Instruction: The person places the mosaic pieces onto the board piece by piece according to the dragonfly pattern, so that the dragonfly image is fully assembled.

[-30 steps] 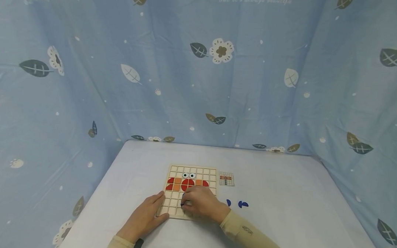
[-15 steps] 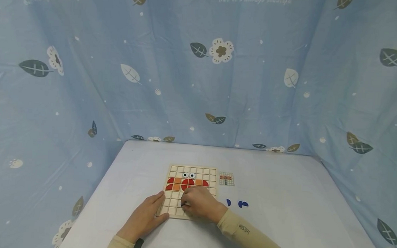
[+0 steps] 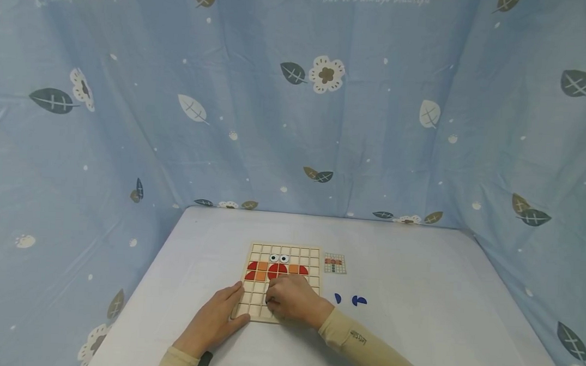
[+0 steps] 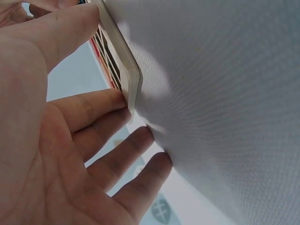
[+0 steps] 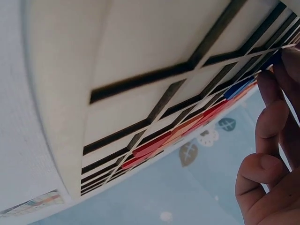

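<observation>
A wooden grid board point(image 3: 314, 254) lies on the table, with red pieces point(image 3: 272, 275), orange squares point(image 3: 260, 275) and two eye tiles point(image 3: 279, 258) in its cells. My left hand point(image 3: 213, 321) rests at the board's near left corner, fingers along the left side and thumb at the front edge. In the left wrist view those fingers are extended and spread beside the board's rim point(image 4: 133, 82). My right hand point(image 3: 295, 299) is over the lower middle cells, pinching a small dark blue piece point(image 5: 275, 59). Another blue piece point(image 5: 238, 89) sits in the grid near the fingertips.
A small pattern card point(image 3: 335, 263) lies just right of the board. Loose blue pieces point(image 3: 359, 301) and a blue quarter-round piece point(image 3: 337, 298) lie right of the right hand. A blue printed curtain point(image 3: 374, 126) surrounds the white table point(image 3: 416, 276).
My right hand has shifted slightly left and its sleeve has lowered a little, while the fingers stay over the same cells. The left hand and the board have not moved.
</observation>
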A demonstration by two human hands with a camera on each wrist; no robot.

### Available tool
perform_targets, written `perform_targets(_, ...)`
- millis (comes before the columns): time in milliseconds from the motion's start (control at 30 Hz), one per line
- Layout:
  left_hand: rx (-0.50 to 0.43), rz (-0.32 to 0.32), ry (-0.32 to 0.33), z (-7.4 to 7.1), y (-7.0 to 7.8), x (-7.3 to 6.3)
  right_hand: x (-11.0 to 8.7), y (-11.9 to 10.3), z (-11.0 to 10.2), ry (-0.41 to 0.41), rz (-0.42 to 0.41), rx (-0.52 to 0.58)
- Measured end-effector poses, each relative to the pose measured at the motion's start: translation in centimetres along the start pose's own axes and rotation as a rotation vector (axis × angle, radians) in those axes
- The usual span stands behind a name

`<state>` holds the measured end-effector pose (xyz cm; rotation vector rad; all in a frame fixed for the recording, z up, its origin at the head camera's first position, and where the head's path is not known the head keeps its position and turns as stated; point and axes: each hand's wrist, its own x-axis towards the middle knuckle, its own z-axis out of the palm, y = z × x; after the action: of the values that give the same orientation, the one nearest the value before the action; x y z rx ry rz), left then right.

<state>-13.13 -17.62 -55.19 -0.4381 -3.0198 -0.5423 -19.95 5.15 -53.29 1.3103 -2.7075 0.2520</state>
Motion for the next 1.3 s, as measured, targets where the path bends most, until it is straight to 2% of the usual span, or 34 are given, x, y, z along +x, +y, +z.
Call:
perform_targets(633,-0.007,-0.001,-0.001,0.0,0.0,0.2,-0.1,0.4,0.0,-0.006,0.019,0.037)
perform_targets(933,-0.014,-0.001,-0.001,-0.1,0.1,0.2,-0.5,0.6,-0.2,-0.009,0.024,0.022)
perform_targets(1100,-0.017,-0.009,-0.004,-0.2,0.1,0.1,-0.9,0.6,-0.7,0.02,0.027,0.06)
perform_targets(1300,-0.017,-0.009,-0.006,-0.2,0.2,0.1,-2.7,1.2,-2.0,0.078,0.037,0.081)
